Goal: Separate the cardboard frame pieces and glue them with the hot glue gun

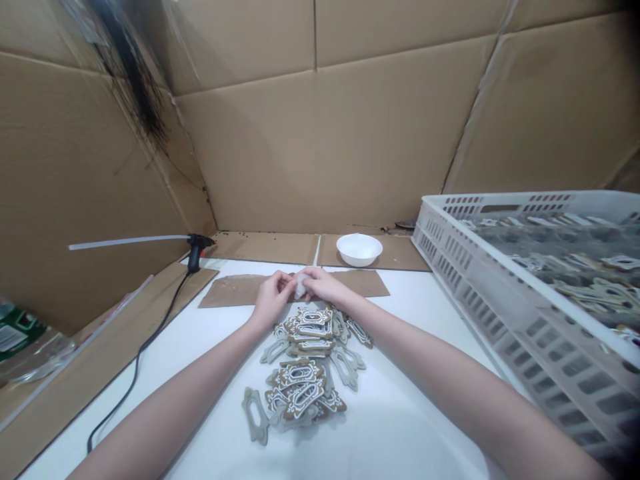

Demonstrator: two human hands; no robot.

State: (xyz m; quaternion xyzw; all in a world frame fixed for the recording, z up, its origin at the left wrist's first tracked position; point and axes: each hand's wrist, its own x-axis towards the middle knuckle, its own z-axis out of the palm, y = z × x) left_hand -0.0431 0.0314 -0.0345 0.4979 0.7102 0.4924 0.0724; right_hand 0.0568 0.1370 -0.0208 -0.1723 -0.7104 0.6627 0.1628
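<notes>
wht tbl (400,420); whitish pc (301,287) btwn l grip (273,295), r grip (323,285)

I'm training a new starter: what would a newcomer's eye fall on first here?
First, the pile of ornate, frame-like pieces on the white table at lower centre. Just beyond it, the left hand and right hand meet at a small whitish thing. The white crate at right and black glue gun at left also stand out.
</notes>
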